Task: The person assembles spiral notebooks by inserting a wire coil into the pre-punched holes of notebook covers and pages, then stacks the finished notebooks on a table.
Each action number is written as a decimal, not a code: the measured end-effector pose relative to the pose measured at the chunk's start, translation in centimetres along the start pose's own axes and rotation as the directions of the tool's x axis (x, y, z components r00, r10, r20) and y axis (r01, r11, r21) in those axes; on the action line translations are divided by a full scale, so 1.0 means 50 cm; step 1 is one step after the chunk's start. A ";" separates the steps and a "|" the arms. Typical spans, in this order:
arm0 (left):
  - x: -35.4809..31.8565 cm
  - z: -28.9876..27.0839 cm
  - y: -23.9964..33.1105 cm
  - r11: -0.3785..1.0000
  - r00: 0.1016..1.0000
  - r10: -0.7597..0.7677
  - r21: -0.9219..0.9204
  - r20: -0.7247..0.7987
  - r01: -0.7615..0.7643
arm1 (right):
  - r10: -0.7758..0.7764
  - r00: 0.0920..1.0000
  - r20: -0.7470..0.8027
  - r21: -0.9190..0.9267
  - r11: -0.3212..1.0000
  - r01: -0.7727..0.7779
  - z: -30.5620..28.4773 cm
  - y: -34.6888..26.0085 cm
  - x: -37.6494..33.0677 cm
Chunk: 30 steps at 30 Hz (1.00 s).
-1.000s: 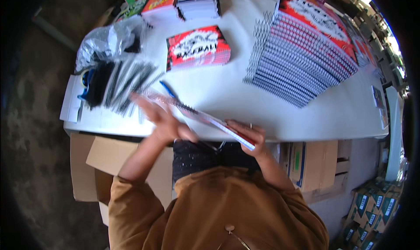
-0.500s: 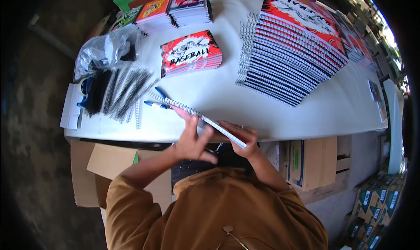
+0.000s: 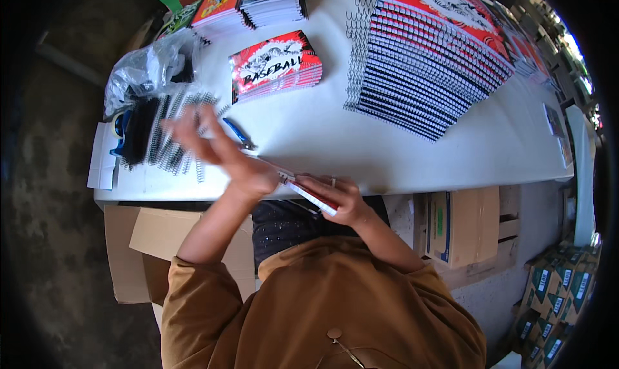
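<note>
Right hand (image 3: 342, 198) in a closed grip on a thin red-edged booklet (image 3: 309, 195) at the near tabletop (image 3: 309, 137) edge, steadying it; left hand (image 3: 216, 146) open, fingers spread, empty, above loose wire spirals (image 3: 171, 140), blurred

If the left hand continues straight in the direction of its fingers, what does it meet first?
Probably the loose black spiral coils on the white table; the left hand points toward them. The hand is blurred, so depth is unsure.

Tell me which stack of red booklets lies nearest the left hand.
The small red stack lying alone mid-table, just beyond the left hand; the long fanned row sits farther right.
</note>
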<state>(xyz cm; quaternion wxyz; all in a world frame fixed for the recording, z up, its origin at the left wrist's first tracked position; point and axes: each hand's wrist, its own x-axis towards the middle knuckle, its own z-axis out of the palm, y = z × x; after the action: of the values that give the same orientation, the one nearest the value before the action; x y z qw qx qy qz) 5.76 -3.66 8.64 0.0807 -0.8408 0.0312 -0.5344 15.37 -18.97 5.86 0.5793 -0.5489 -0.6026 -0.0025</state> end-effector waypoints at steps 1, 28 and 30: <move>-0.037 -0.007 0.021 0.990 0.977 -0.067 -0.110 0.200 0.091 | -0.043 0.999 -0.004 -0.006 0.999 0.043 0.001 -0.003 0.006; 0.150 0.001 0.053 0.972 0.973 -0.203 -0.099 0.107 0.213 | 0.117 0.993 -0.029 0.103 0.988 -0.113 0.004 0.010 0.022; 0.172 -0.020 0.055 0.906 0.799 -0.247 -0.162 0.548 0.391 | 0.088 0.994 -0.057 0.065 0.994 -0.084 -0.002 0.013 0.032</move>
<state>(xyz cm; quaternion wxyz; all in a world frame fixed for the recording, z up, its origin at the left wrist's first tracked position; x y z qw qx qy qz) 8.64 -7.65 16.27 -0.1197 -0.9485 -0.0632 -0.2865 16.31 -17.71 6.59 0.6136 -0.5557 -0.5604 0.0249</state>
